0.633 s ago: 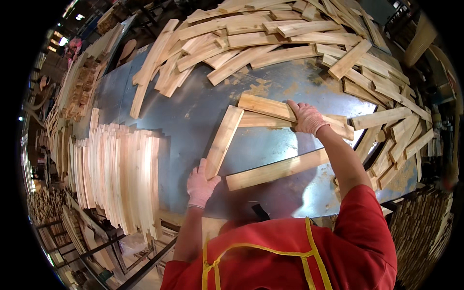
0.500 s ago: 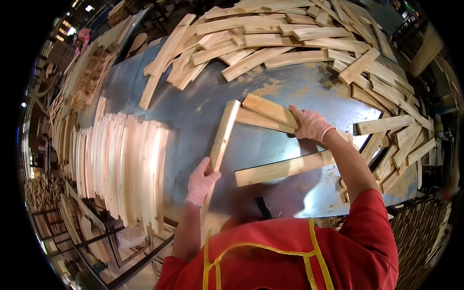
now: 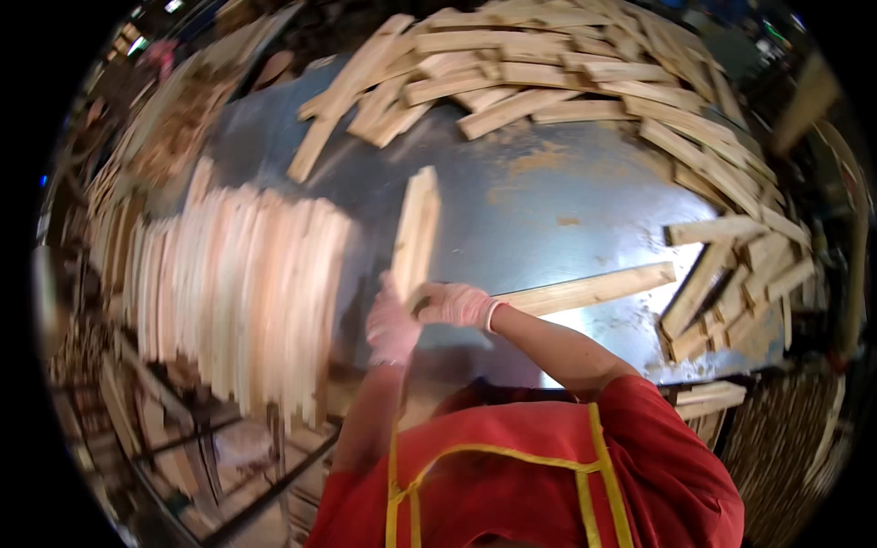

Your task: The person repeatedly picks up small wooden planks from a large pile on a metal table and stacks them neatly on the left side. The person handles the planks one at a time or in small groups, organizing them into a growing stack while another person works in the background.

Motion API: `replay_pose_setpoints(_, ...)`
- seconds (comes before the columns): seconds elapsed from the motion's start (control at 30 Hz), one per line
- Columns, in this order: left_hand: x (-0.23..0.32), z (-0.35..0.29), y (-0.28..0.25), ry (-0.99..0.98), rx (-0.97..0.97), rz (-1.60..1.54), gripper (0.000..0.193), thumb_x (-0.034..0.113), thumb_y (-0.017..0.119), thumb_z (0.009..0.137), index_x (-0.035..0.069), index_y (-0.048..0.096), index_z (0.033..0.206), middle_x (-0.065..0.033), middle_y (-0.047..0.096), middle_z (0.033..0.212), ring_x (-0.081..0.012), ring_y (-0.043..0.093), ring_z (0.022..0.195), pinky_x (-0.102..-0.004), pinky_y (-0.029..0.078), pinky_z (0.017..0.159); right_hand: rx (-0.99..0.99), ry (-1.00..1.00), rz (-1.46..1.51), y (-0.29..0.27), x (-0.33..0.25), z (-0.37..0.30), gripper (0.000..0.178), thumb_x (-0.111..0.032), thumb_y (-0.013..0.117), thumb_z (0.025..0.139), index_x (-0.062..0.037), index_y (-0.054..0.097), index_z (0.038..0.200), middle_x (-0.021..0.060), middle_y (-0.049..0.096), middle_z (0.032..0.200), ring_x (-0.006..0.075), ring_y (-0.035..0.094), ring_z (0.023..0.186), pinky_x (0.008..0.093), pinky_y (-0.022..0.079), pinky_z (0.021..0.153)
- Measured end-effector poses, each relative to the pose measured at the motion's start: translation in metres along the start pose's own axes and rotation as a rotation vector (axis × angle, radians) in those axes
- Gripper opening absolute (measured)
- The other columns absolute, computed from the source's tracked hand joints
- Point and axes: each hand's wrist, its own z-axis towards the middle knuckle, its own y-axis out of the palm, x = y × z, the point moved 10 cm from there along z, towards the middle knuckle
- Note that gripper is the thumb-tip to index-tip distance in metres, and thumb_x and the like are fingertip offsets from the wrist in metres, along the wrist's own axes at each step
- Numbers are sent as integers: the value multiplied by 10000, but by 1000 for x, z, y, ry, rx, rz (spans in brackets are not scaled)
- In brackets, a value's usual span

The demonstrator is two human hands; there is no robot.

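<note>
A small bundle of pale wooden slats [image 3: 417, 224] stands out lengthwise in front of me, held by both hands. My left hand [image 3: 393, 326], in a pinkish work glove, is closed around the bundle's left side near its lower part. From the right, my right hand [image 3: 455, 305], gloved alike, grips the same slats, its fingers partly hidden behind them. A single loose slat [image 3: 594, 288] lies slantwise on the metal tabletop, just beyond my right forearm.
At left, many slats stand in a tight row [image 3: 242, 292]. A jumbled heap of slats [image 3: 539, 78] curves along the table's far side and down its right side [image 3: 731, 265]. The grey metal tabletop [image 3: 512, 219] has sawdust patches. Dark metal rails [image 3: 274, 484] are at lower left.
My right hand has brought its slats leftward against the one in my left hand, so they now form one bundle. The view has shifted somewhat.
</note>
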Motion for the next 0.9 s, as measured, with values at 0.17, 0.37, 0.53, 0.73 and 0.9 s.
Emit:
replay_pose_setpoints(0.17, -98, -20, -3, 128, 208, 212, 729, 343, 732, 922, 77, 489, 1555, -210, 641, 1410, -388, 620, 1288, -507, 474, 1121, 254, 145, -176, -104, 36, -131, 610, -435, 723, 890, -117, 604, 1397, 220, 710, 1281, 420, 668, 1198, 467, 524, 1029)
replay_pose_setpoints(0.37, -69, -5, -22, -138, -8, 547, 886, 490, 640, 995, 130, 261, 1710, -106, 200, 1792, -352, 181, 1641, -517, 178, 1325, 796, 656, -611, -286, 227, -338, 711, -290, 801, 834, -67, 561, 1464, 210, 656, 1371, 411, 637, 1241, 480, 523, 1061)
replay_pose_setpoints(0.53, 136, -32, 51, 594, 78, 237, 902, 481, 784, 852, 90, 457, 1596, -147, 446, 1636, -348, 348, 1558, -497, 274, 1278, 656, 1072, -817, -358, 287, -423, 570, -161, 638, 976, -152, 519, 1533, 121, 547, 1568, 363, 510, 1446, 493, 448, 1152)
replay_pose_setpoints(0.73, 291, -63, 114, 802, -292, 213, 982, 511, 872, 758, 106, 488, 1566, -104, 588, 1466, -317, 535, 1376, -505, 388, 1187, 384, 1114, -967, -384, 337, -422, 547, -323, 679, 972, -205, 579, 1496, 82, 636, 1462, 309, 512, 1449, 459, 425, 1133)
replay_pose_setpoints(0.9, 216, -45, 89, 443, -443, -105, 851, 353, 822, 874, 70, 452, 1585, -110, 648, 1382, -256, 631, 1236, -427, 492, 1081, 439, 591, -813, -361, 216, -325, 847, -594, 817, 763, -186, 587, 1469, 94, 647, 1418, 316, 581, 1363, 478, 424, 1137)
